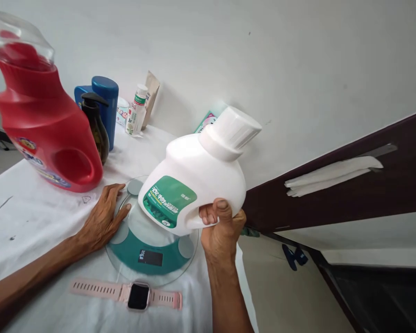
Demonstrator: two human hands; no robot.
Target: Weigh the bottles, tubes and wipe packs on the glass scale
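My right hand [222,229] is closed round the handle of a white detergent bottle [201,171] with a green label and a white cap, holding it tilted just above a round glass scale [149,252]. My left hand [102,217] rests flat on the white cloth, fingers stretched out and touching the scale's left rim. The scale has a teal centre and a dark display facing me.
A big red detergent bottle [45,125] stands at the left. Behind it are a dark pump bottle [95,125], a blue container [106,104] and a small white bottle [137,111]. A pink smartwatch [137,296] lies near the table's front. A dark wooden door [350,189] is at the right.
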